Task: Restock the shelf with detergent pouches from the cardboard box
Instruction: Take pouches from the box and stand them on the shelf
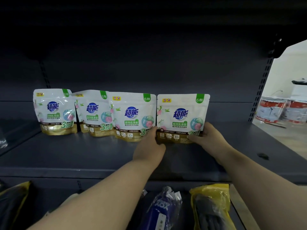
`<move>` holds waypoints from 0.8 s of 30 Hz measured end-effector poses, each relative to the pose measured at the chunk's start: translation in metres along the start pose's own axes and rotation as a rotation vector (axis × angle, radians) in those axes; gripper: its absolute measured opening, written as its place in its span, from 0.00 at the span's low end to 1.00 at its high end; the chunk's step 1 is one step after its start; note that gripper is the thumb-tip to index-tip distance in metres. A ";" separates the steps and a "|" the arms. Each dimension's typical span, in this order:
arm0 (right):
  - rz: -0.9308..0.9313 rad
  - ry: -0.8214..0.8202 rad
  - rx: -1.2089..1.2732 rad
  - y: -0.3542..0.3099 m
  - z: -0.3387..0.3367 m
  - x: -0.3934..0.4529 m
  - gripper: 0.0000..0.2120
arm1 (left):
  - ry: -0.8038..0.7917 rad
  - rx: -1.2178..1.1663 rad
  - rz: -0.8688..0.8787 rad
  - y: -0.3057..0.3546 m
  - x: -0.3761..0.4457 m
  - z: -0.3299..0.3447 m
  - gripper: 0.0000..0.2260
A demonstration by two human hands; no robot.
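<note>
Lying nearest, on the lower shelf level, are a blue plastic-wrapped package (163,211) and a yellow-and-black plastic packet (211,208) to its right, with another yellow-edged dark packet (15,201) at the near left. Above them two bare forearms reach over the dark grey metal shelf (83,156) toward the row of pouches. The left hand (148,146) pinches the lower left corner of the rightmost white-and-gold detergent pouch (181,117), and the right hand (208,136) curls round its lower right corner, fingers behind and thumb in front; the pouch stands upright, its base at or just above the shelf. Its left edge touches the third white-and-gold pouch (132,116); farther left stand the second pouch (94,113), leaning and partly tucked behind the third, and the first pouch (55,111). The cardboard box is out of view. My judgement: these soft pouches could tip forward on release if the base is not spread flat, and any nudge leftward could topple the touching neighbour into the already leaning one. Beyond the shelf's right upright sit red-and-white cans (280,112).
</note>
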State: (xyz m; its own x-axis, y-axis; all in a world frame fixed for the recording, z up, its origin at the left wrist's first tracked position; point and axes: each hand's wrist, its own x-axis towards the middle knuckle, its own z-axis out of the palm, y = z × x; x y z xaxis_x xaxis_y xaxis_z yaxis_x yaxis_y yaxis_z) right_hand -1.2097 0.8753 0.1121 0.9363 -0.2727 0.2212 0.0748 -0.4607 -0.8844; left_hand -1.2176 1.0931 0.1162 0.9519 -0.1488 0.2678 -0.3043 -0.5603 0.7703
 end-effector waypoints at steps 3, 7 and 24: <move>-0.004 0.014 -0.017 0.002 0.001 -0.001 0.23 | 0.006 -0.002 0.006 -0.001 0.001 -0.001 0.23; 0.009 0.022 -0.004 0.003 0.001 -0.001 0.22 | 0.011 -0.016 -0.027 0.000 -0.001 -0.001 0.23; -0.190 -0.026 0.150 -0.047 0.052 -0.145 0.04 | 0.221 -0.345 0.077 -0.023 -0.088 -0.020 0.09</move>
State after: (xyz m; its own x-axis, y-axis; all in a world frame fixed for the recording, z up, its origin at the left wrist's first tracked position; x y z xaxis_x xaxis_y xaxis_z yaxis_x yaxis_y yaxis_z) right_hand -1.3311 0.9803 0.1000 0.9087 -0.1707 0.3809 0.2991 -0.3704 -0.8794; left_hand -1.2952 1.1358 0.0862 0.9070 0.0201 0.4207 -0.4038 -0.2430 0.8820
